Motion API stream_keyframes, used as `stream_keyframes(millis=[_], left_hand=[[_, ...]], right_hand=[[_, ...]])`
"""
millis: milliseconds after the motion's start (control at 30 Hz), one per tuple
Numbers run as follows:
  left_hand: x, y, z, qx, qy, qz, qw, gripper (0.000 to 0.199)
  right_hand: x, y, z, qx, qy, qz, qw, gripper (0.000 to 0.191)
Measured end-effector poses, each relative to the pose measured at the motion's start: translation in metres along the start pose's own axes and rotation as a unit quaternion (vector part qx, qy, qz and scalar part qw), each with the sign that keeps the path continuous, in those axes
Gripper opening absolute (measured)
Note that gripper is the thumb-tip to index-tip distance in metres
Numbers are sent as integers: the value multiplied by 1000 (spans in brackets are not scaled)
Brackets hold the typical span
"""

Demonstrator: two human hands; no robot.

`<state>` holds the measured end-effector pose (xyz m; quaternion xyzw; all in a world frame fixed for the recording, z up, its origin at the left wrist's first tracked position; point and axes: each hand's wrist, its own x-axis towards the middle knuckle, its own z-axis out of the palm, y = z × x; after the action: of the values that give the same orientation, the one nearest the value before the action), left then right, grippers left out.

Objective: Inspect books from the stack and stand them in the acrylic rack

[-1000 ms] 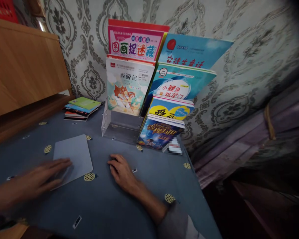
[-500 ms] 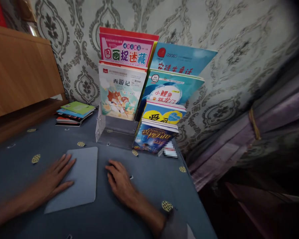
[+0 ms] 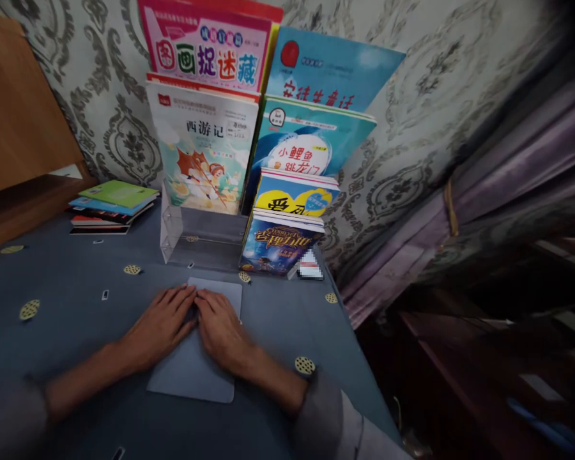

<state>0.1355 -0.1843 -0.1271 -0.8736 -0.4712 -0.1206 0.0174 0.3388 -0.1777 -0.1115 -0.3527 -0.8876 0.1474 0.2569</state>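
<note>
Head view: I judge left hand (image 3: 161,324) and right hand (image 3: 223,329), fingers flat, close together, steadying grey panel (image 3: 196,374); next move wants even pressure.

Head view: above the pineapple-print tablecloth (image 3: 71,275), facing forward and down
Near: left hand (image 3: 163,326), right hand (image 3: 220,329)
Far: damask wallpaper (image 3: 129,144)

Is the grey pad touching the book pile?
Apart. The head view shows it: the grey pad lies under the hands, while the book pile sits farther back on the left, with bare tablecloth between them.
</note>
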Motion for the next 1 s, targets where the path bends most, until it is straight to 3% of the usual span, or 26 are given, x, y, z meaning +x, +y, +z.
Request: stream_keyframes(millis=[233,467,667,1000], left_hand=[[10,-5,-2,-25,7,-19,999,44],[10,-3,-4,-26,0,-22,999,43],[10,-5,-4,-12,-12,-18,1000,55],[16,-11,-1,-11,-37,29,999,65]], right_hand=[[12,3,8,-29,-26,44,998,48],[-14,29,-15,-68,-3,106,992,49],[-33,46,-28,-69,5,109,992,48],[-34,48,-32,-41,-12,116,992,47]])
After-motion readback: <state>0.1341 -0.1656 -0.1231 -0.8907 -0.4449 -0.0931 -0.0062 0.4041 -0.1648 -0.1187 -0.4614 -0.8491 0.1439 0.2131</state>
